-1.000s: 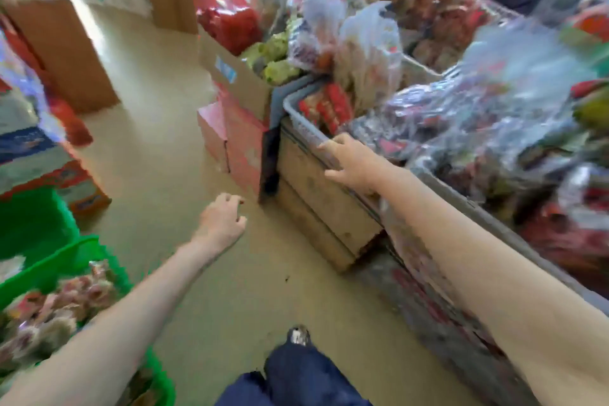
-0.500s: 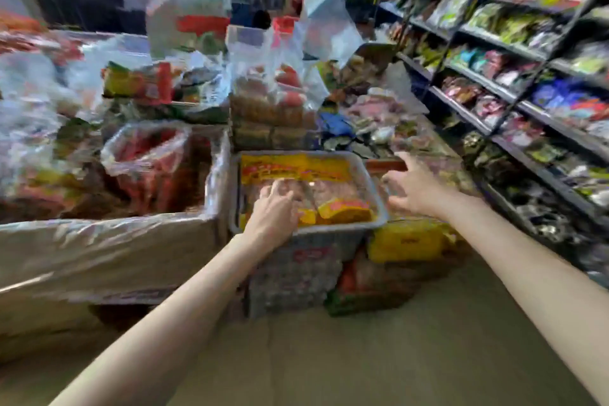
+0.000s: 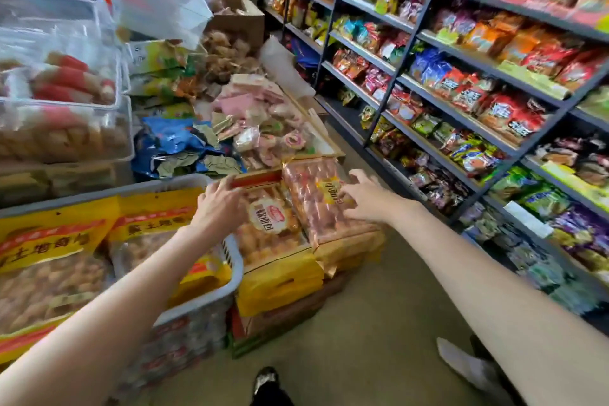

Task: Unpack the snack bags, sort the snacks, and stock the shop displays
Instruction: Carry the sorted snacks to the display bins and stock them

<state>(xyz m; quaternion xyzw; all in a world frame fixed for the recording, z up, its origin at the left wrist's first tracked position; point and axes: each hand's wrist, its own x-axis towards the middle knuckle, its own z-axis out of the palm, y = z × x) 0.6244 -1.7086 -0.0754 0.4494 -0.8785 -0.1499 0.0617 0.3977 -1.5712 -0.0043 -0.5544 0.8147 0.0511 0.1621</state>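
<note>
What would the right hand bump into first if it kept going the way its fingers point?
Probably the clear bread bag with the yellow label: the right hand reaches up-left and its fingertips seem already on it.

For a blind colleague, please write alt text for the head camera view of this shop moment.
A person's left hand and right hand reach onto two clear bags of small breads lying side by side on stacked boxes. A grey basket of yellow snack bags stands to the left, and shelves full of packets line the right.
</note>
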